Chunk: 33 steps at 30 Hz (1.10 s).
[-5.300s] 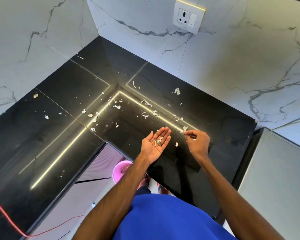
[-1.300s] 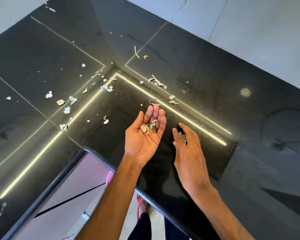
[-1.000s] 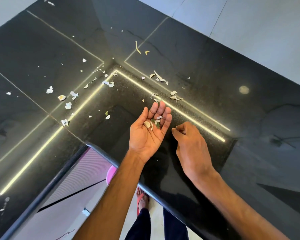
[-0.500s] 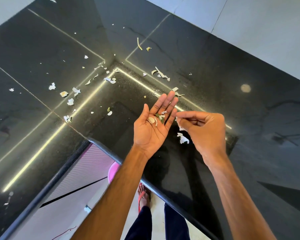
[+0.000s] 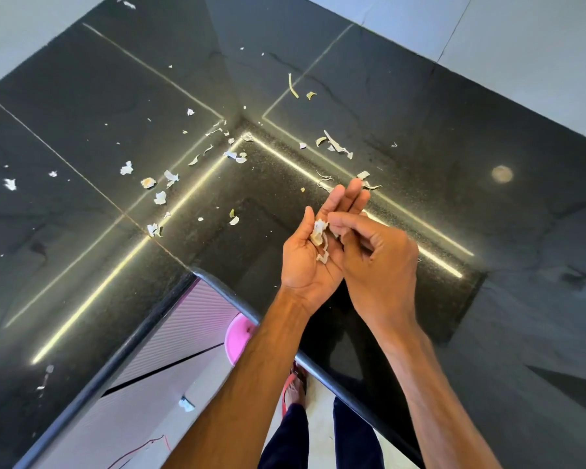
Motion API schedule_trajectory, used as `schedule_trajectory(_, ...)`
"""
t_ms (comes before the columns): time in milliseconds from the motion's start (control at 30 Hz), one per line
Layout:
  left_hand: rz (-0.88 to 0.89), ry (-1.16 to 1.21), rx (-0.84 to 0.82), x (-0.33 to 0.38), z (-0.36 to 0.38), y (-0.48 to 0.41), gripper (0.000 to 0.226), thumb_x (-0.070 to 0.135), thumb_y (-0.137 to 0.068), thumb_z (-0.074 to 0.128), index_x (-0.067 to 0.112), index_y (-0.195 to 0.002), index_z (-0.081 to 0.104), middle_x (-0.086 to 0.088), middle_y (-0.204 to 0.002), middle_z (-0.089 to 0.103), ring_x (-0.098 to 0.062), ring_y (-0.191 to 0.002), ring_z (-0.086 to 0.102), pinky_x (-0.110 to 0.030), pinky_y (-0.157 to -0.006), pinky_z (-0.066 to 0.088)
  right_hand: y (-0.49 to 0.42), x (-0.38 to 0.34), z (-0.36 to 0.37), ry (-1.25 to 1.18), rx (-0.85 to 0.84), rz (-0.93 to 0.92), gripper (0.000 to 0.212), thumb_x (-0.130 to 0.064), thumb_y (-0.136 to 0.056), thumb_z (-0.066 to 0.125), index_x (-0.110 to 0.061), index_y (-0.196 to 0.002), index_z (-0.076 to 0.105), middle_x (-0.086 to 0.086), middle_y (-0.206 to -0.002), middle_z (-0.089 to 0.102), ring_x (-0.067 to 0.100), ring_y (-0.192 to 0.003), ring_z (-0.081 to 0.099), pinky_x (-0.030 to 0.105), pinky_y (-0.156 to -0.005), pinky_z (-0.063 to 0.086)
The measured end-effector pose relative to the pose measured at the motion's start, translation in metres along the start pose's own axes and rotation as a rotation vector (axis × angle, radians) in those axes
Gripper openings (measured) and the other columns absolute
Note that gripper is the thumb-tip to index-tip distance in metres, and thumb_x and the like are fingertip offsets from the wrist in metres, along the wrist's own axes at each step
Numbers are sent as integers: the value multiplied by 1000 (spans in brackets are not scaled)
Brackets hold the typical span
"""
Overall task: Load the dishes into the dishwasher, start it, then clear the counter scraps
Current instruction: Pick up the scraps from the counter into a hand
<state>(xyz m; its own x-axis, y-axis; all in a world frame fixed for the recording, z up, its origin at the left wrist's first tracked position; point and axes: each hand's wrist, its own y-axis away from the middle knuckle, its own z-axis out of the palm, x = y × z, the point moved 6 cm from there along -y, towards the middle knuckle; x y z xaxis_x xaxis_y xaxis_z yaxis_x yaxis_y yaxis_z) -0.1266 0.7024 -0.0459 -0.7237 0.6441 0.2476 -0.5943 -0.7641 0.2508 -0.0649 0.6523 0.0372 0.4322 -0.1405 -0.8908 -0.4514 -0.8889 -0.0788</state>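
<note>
— Papery white peel scraps, heaped in the upturned left hand, fingers straight, palm cupped beneath. Right hand touching it from three o'clock, fingertips pinched on one piece over the pile.

— Handling?

— Featherlight, brittle, likely to flutter off. Best nipped by an edge, or swept together.

— More to gather?

— Loose flakes strewn from nine round to twelve o'clock on the glossy black tabletop. Slick stone, pale wall tiles behind, pink bucket down on the floor toward seven.
</note>
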Motion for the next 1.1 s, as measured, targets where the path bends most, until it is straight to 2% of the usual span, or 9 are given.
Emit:
schedule_trajectory(133,-6,11,13,1,1,3,50,33,-111,19,3,-145,39,-15,-153,42,-30,-148,30,-41,-122,24,3,2,-11,-50,96,0,20,-7,-85,77,-19,-101,81,-17,-92,75,-6,-84,71,15,-78,56)
schedule_trajectory(233,-13,-16,38,2,3,4,48,32,-111,20,4,-143,43,-13,-151,45,-28,-146,33,-40,-124,18,2,3,-22,-100,181,-2,16,-6,-85,78,-16,-98,80,-10,-93,77,1,-87,73,18,-76,58)
schedule_trajectory(400,-24,-26,62,3,5,4,47,32,-111,23,4,-138,49,-14,-152,44,-28,-145,36,-39,-123,21,6,43,-60,72,266,91,25,1,-93,63,-17,-102,78,-6,-100,72,3,-96,68,17,-82,56)
schedule_trajectory(533,-26,-40,83,2,5,4,47,32,-111,22,4,-139,48,-14,-153,42,-29,-146,35,-40,-123,21,22,72,-64,324,134,182,25,-20,-100,59,-14,-121,71,-3,-118,61,13,-113,58,24,-99,46)
schedule_trajectory(667,-31,-41,89,2,4,3,48,33,-111,21,4,-141,45,-14,-155,40,-29,-147,32,-40,-123,19,37,64,-44,434,-16,213,52,-47,-94,65,-17,-137,61,-5,-127,47,8,-116,42,10,-92,29)
schedule_trajectory(767,-32,-53,97,1,4,3,48,33,-111,20,4,-141,44,-14,-154,41,-29,-146,33,-40,-123,20,46,60,-35,450,-37,210,55,-40,-89,73,-16,-137,62,-5,-125,47,9,-113,46,0,-85,28)
schedule_trajectory(833,-37,-54,99,1,3,2,48,33,-111,20,4,-140,45,-14,-154,42,-29,-146,35,-40,-122,21,46,58,-28,451,-25,187,49,-30,-88,76,-14,-133,64,-3,-121,50,9,-108,49,5,-87,34)
schedule_trajectory(933,-43,-48,103,0,3,1,48,33,-111,21,4,-139,46,-14,-152,43,-29,-145,36,-40,-121,23,41,54,-18,441,11,128,32,-14,-90,74,-11,-122,71,0,-113,56,13,-99,57,25,-84,53)
schedule_trajectory(1100,-49,-39,92,0,2,1,49,33,-111,21,3,-138,49,-15,-153,43,-29,-146,35,-40,-122,22,28,50,-14,484,9,67,14,-10,-93,70,-10,-103,79,3,-99,64,17,-82,64,36,-72,59)
